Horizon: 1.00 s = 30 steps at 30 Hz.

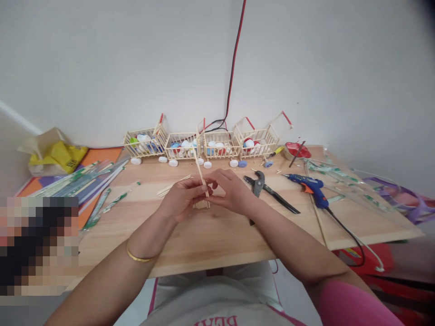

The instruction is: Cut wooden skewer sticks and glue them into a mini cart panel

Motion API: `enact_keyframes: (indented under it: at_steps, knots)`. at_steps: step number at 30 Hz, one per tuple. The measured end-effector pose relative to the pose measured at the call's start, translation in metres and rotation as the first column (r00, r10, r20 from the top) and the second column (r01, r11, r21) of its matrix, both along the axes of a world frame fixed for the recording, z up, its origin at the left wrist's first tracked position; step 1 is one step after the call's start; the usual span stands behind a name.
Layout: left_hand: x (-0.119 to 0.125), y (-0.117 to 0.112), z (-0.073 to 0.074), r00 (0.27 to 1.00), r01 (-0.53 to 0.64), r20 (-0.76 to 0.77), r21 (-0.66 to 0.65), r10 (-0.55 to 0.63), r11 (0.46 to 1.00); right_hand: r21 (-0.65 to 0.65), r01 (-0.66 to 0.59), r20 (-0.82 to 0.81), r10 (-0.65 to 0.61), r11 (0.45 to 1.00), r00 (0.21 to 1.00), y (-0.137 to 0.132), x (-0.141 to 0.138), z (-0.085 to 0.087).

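Observation:
In front of me, my left hand (183, 194) pinches a thin pale wooden stick (199, 168), which rises at a slant from the fingers. My right hand (233, 190) is closed with thumb and fingers at the lower part of the same stick. Just below the fingertips, a row of short sticks (201, 204) lies side by side, partly hidden by the hands. More loose wooden sticks (175, 185) rest beyond my left hand. Pliers-like cutters (258, 183) with dark handles lie open to the right of my right hand.
Several small stick carts (220, 145) with cap wheels stand along the wall, filled with bottle caps. A blue glue gun (311, 186) with its cord lies on the right of the wooden table (204, 253). Packaged sticks (78, 181) and a yellow bag (57, 159) are left.

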State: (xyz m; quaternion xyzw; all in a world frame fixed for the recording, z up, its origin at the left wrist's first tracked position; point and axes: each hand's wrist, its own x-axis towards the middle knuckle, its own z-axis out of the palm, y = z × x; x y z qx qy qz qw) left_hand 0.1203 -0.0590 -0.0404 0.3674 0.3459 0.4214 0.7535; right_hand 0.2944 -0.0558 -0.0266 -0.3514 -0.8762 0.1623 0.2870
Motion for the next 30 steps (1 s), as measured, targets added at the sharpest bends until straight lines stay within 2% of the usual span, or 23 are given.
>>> enact_keyframes:
  at_steps: [5,7,9,11,13,15,16,19,21,23,27,30]
  knots:
    - [0.001,0.0,0.004,0.997,-0.072,-0.017,0.017,0.072,0.997,-0.055,0.067,-0.023,-0.068,0.996,0.997,-0.007,0.006,0.024]
    - [0.001,0.0,0.007,0.994,-0.107,-0.033,0.012,0.107,0.994,-0.048,0.162,0.0,-0.162,0.986,0.987,-0.011,0.019,0.036]
    - [0.001,0.0,0.008,0.99,-0.133,-0.054,0.021,0.134,0.991,-0.037,0.304,0.059,-0.302,0.952,0.952,-0.017,0.037,0.044]
    - [0.001,-0.001,0.008,0.988,-0.139,-0.07,0.037,0.141,0.99,-0.035,0.497,0.168,-0.485,0.867,0.858,-0.026,0.059,0.043]
    - [0.001,-0.001,0.006,0.988,-0.128,-0.078,0.061,0.133,0.99,-0.029,0.708,0.308,-0.668,0.706,0.678,-0.038,0.078,0.033]
    - [0.002,-0.001,0.004,0.99,-0.108,-0.085,0.089,0.116,0.99,-0.043,0.821,0.476,-0.711,0.569,0.517,-0.05,0.088,0.018]
    - [0.003,-0.002,0.002,0.99,-0.098,-0.091,0.1,0.107,0.99,-0.073,0.85,0.52,-0.708,0.521,0.478,-0.055,0.088,0.011]
    - [0.006,-0.005,-0.001,0.989,-0.072,-0.12,0.119,0.086,0.99,-0.145,0.877,0.542,-0.705,0.458,0.458,-0.065,0.08,-0.008]
    - [0.007,-0.007,-0.001,0.988,-0.058,-0.139,0.117,0.074,0.991,-0.116,0.903,0.535,-0.74,0.414,0.408,-0.065,0.072,-0.016]
    - [0.006,-0.008,-0.001,0.988,-0.032,-0.149,0.11,0.049,0.993,-0.081,0.912,0.533,-0.756,0.401,0.38,-0.064,0.07,-0.021]
    - [0.004,-0.008,0.0,0.987,0.052,-0.157,0.123,-0.033,0.991,-0.071,0.85,0.491,-0.723,0.523,0.486,-0.066,0.083,-0.022]
    - [0.002,-0.009,-0.001,0.986,0.081,-0.154,0.124,-0.061,0.989,-0.064,0.838,0.478,-0.72,0.543,0.503,-0.071,0.096,-0.021]
